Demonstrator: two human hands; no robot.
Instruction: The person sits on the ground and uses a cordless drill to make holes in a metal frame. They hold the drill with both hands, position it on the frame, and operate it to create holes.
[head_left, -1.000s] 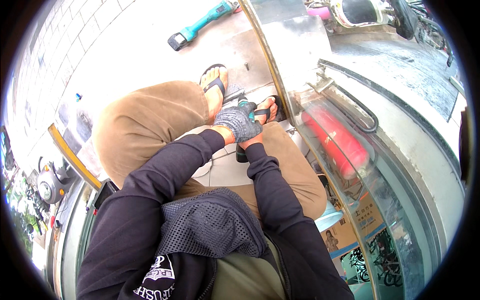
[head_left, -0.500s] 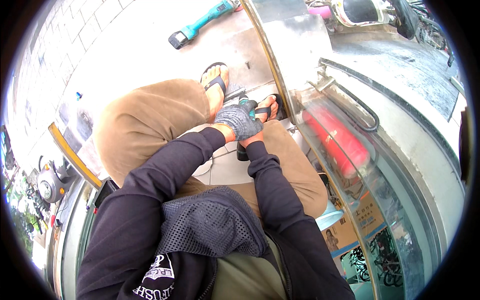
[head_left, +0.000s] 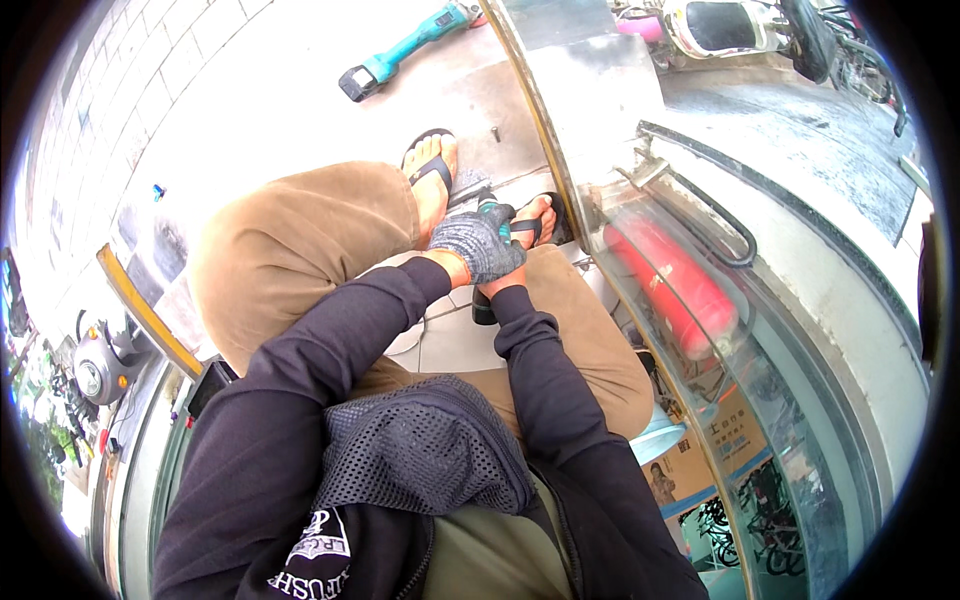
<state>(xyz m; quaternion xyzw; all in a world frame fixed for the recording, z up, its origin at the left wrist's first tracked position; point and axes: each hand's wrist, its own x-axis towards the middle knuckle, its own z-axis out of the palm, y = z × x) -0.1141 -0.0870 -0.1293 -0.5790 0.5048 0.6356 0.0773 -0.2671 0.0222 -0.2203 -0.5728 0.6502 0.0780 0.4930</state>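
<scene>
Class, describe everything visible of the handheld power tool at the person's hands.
The handheld power tool looks like plastic: teal body, dark front end pointing away, black base at the near end. The gloved left hand wraps over its middle, hiding much; the right hand, partly covered, is close beneath, its grip unclear. The front lies beside the right foot; whether it runs cannot be told.

on my feed i see strong daylight burning the pavement (head_left: 190, 70) nearly to white, washing out its tile lines. the dark jacket (head_left: 245, 450) sinks into shade, while the gloved left hand (head_left: 472, 246) looks fairly sharp. reflections haze the glass panel (head_left: 775, 395); straight edges bow toward the black, vignetted rim.
</scene>
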